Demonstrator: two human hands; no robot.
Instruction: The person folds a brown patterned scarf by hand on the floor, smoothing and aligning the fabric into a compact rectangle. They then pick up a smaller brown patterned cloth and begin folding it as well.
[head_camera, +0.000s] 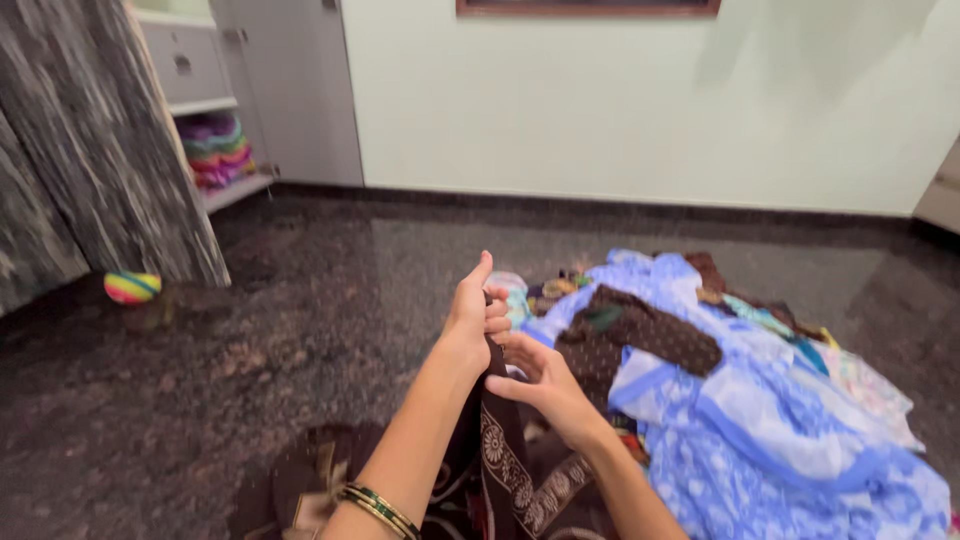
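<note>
- The left hand (472, 312) is raised in a fist, thumb pointing up, forearm rising from the near edge with bangles at the wrist.
- The right hand (545, 385) sits just beside it, lower, fingers curled leftward toward the left hand, forearm angling in from the near right.

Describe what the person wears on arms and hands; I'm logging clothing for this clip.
Both forearms are bare, with no sleeves in view. The left hand has thin green and gold bangles on its wrist. The right hand shows no jewellery or glove.
</note>
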